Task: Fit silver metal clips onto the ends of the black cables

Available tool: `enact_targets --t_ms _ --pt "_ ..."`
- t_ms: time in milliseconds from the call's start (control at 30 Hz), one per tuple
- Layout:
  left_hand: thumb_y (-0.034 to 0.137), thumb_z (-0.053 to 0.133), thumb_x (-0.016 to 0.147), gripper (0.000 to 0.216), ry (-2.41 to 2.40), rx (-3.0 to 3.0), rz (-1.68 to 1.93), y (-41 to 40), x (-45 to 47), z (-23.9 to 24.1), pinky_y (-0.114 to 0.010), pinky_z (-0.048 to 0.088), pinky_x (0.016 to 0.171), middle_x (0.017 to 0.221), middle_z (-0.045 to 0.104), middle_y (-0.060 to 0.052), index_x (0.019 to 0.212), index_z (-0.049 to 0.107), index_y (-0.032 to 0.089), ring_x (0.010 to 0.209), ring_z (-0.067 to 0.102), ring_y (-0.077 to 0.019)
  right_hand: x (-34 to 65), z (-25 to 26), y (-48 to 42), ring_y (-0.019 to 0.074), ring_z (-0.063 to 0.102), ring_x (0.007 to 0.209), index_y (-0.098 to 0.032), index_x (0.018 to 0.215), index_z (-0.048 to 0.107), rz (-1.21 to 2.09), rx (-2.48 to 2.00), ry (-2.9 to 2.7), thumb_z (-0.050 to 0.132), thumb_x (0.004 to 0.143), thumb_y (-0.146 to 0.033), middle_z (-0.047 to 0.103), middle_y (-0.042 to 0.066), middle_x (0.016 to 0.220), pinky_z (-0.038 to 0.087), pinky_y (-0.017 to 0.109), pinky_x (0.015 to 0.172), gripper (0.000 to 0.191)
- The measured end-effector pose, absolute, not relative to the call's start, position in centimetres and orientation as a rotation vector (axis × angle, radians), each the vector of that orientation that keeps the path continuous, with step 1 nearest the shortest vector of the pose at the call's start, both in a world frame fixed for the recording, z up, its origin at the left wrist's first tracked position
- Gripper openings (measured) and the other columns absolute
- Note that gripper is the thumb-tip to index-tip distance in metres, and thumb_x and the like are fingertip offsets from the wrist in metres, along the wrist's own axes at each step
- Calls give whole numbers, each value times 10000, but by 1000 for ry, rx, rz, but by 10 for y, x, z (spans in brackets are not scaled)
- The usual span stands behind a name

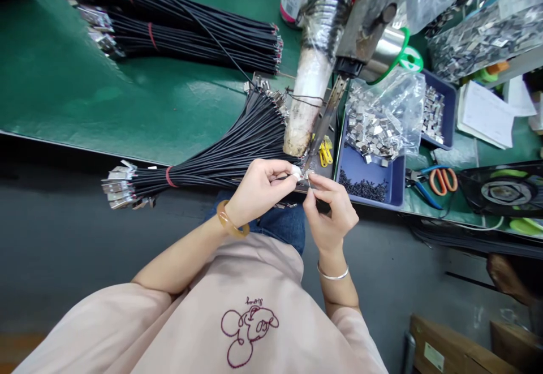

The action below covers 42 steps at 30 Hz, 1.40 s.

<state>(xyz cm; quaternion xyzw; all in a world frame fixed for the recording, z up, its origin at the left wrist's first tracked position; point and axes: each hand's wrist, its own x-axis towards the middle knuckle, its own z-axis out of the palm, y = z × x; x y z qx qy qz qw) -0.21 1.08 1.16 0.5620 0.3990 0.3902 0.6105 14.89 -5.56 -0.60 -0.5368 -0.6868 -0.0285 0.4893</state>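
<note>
My left hand (261, 190) pinches the end of a black cable, with a white cover on a fingertip and a small metal piece at the tips. Close beside it, my right hand (333, 213) is closed with thumb and forefinger on a thin solder wire. A fixed soldering iron (326, 122) slants down, its tip just above both sets of fingertips. Left of my hands lies a fanned bundle of black cables (224, 153), tied by a red band, with metal connectors (119, 184) at its near-left end. The exact contact between my fingertips is too small to make out.
A wrapped duct (305, 91) hangs beside the iron. At right are a blue tray (396, 193) with metal shells and black bits, a solder spool (388, 51), pliers (428, 184) and orange-handled scissors (443, 180). More tied cables (195, 43) lie on the green table (63, 97).
</note>
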Motion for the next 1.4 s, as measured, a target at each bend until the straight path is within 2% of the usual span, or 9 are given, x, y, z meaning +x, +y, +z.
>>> enact_targets --t_ms 200,500,1133,1400 --pt "232 685 776 145 945 1305 913 12 -1 12 -192 392 511 621 601 -8 684 695 121 549 498 -86 149 -5 -51 168 780 945 -221 913 606 -140 -1281 -1720 686 824 -40 797 70 1058 653 271 827 217" --pt "286 716 764 179 981 1270 914 13 -1 16 -191 380 483 569 562 -5 674 690 133 559 502 -102 149 -1 -50 177 784 944 -259 941 628 -145 -1299 -1737 683 845 -79 794 40 1083 669 299 806 211" --pt "264 699 744 157 987 1249 890 12 1 14 -190 378 490 586 566 -4 663 690 129 557 485 -95 150 -1 -51 175 788 905 -245 863 583 -211 -1283 -1793 681 828 -75 802 72 1056 664 277 760 199" --pt "235 644 782 164 954 1316 836 7 -3 14 -183 286 467 583 567 3 731 729 104 510 386 -61 152 0 -55 171 785 903 -254 935 632 -220 -1299 -1738 704 832 -87 800 41 1066 652 272 762 210"
